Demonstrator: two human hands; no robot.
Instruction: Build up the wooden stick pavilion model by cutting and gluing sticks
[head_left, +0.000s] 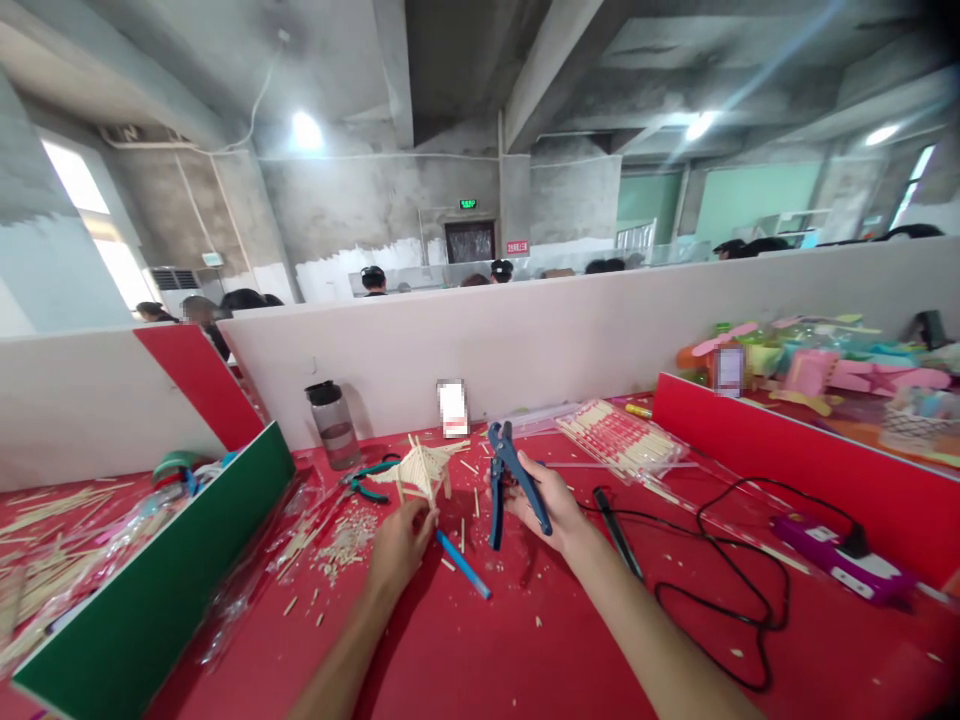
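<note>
A small model of pale wooden sticks (421,468) stands on the red table. My left hand (405,540) is at its near side, fingers pinched together on a part of it. In my right hand (544,500) is a blue cutter tool (517,480), held upright with its jaws pointing away from me and its handles spread. A blue pen (463,565) lies just below and between the hands. Teal-handled pliers (367,482) rest left of the model, beside a heap of short stick offcuts (349,542).
A dark bottle (332,425) and a phone (453,408) stand by the back partition. Packed sticks (622,440) lie right of centre. A black cable (720,600) runs to a purple power strip (844,558). Green (165,590) and red (810,470) boards edge the workspace.
</note>
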